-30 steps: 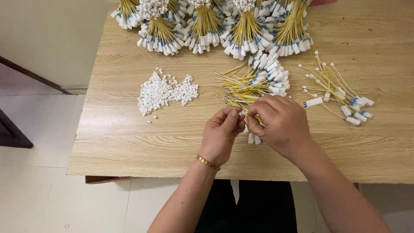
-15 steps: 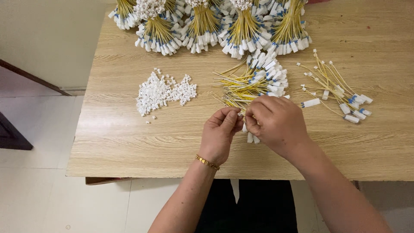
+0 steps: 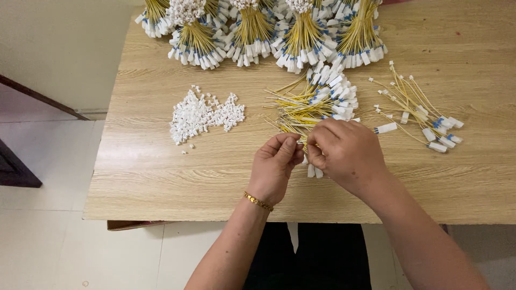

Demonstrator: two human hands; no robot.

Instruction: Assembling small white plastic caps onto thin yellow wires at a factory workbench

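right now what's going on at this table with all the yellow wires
A person's left hand and right hand pinch a thin yellow wire together over a wooden table. A loose pile of wires lies just behind the hands, small white caps to the left, a few wires to the right, and tied bundles along the far edge.

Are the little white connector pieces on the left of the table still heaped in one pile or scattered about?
Mostly heaped: the white connector pieces lie in one loose flat pile on the wooden table, with a few strays at its edges. Neither hand touches them.

Bare tabletop [image 3: 161, 177] front-left; wire bundles [image 3: 252, 27] w/ connector pile [image 3: 201, 114] behind.
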